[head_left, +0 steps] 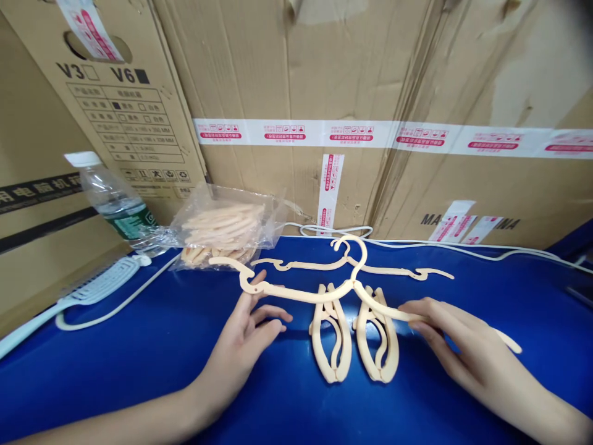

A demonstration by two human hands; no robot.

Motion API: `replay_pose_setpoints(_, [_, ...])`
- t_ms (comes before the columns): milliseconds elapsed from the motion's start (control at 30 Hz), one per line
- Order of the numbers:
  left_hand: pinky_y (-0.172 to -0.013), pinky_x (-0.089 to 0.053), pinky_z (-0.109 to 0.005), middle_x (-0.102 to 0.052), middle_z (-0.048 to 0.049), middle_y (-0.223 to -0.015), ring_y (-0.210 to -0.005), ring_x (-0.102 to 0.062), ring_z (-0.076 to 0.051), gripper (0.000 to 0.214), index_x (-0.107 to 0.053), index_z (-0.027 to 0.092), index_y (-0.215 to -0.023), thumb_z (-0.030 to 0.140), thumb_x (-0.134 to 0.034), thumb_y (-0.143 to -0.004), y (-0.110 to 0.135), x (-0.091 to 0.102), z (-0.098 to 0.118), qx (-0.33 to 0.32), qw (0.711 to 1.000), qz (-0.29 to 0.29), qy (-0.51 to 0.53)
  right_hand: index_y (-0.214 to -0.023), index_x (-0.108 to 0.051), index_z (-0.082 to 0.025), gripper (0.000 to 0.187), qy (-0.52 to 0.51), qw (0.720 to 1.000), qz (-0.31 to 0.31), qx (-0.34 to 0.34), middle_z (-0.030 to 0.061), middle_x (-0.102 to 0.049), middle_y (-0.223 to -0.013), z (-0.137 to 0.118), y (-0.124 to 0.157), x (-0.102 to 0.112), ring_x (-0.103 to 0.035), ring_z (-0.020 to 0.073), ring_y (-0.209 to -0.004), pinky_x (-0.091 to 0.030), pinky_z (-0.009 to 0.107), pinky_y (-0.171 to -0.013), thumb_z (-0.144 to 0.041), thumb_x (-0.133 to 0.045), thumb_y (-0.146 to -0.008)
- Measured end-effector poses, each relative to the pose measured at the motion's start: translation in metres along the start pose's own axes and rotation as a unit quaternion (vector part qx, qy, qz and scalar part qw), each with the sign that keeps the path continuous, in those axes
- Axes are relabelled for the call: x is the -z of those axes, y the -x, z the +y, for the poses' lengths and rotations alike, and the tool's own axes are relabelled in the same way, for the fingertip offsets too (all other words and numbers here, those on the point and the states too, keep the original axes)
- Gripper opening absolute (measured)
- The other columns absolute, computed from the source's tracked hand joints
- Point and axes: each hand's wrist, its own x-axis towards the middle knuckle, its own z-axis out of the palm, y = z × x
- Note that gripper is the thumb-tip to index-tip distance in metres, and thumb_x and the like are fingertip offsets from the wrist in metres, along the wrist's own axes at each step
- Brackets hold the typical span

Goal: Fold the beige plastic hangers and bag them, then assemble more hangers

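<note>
A cream plastic folding hanger [324, 290] is spread out just above the blue table. My left hand [250, 327] pinches its left arm near the joint between thumb and fingers. My right hand [458, 337] grips its right arm, whose tip sticks out past my fingers. A second unfolded hanger [393, 269] lies flat behind it. In front, between my hands, two folded hangers [331, 337] [377, 337] rest side by side.
A clear plastic bag [222, 228] with several more folded hangers sits at the back left. Beside it stand a water bottle [115, 204] and a white comb-like tool [88, 290]. White cables [486, 250] run along the cardboard boxes [324, 93] behind the blue table [139, 358].
</note>
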Motion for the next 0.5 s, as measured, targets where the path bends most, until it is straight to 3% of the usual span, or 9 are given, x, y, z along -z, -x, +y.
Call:
replay_pose_setpoints(100, [-0.08, -0.05, -0.035, -0.05, -0.0077, -0.13, -0.09, -0.063, -0.019, 0.073, -0.025, 0.033, -0.145, 0.029, -0.064, -0.083, -0.001, -0.002, 0.0, -0.011, 1.0, 0.008, 0.013, -0.113, -0.052, -0.024, 0.02, 0.027, 0.999, -0.024, 0.026, 0.0071, -0.065, -0.098, 0.001, 0.001, -0.001, -0.062, 0.019, -0.08, -0.051, 0.03, -0.067, -0.018, -0.041, -0.097])
replay_pose_setpoints(267, [-0.076, -0.053, -0.033, -0.056, -0.0085, -0.12, -0.083, -0.064, -0.018, 0.073, -0.03, 0.028, -0.14, 0.03, -0.07, -0.079, 0.0, -0.004, 0.006, -0.013, 1.0, 0.0, 0.022, -0.115, -0.055, -0.022, 0.027, 0.063, 0.994, -0.053, 0.076, 0.008, -0.065, -0.096, 0.0, 0.002, -0.002, -0.061, 0.019, -0.075, -0.048, 0.031, -0.065, -0.014, -0.037, -0.097])
replay_pose_setpoints(400, [-0.076, -0.054, -0.03, -0.056, -0.0073, -0.123, -0.084, -0.063, -0.016, 0.062, -0.036, 0.027, -0.135, 0.034, -0.068, -0.082, -0.005, -0.002, 0.009, -0.005, 0.996, 0.079, 0.034, -0.113, -0.057, -0.021, 0.026, 0.082, 0.992, -0.045, 0.083, 0.0086, -0.067, -0.096, 0.003, 0.0, 0.004, -0.064, 0.0191, -0.076, -0.05, 0.031, -0.065, -0.015, -0.04, -0.095])
replay_pose_setpoints(500, [-0.076, -0.053, -0.029, -0.058, -0.0074, -0.122, -0.084, -0.062, -0.016, 0.057, -0.04, 0.027, -0.135, 0.033, -0.066, -0.084, -0.006, 0.0, 0.011, -0.018, 0.998, 0.051, -0.036, -0.108, -0.061, -0.023, 0.021, 0.077, 0.995, -0.002, 0.06, 0.0069, -0.069, -0.094, 0.001, -0.002, 0.008, -0.066, 0.0193, -0.075, -0.052, 0.029, -0.064, -0.02, -0.047, -0.093])
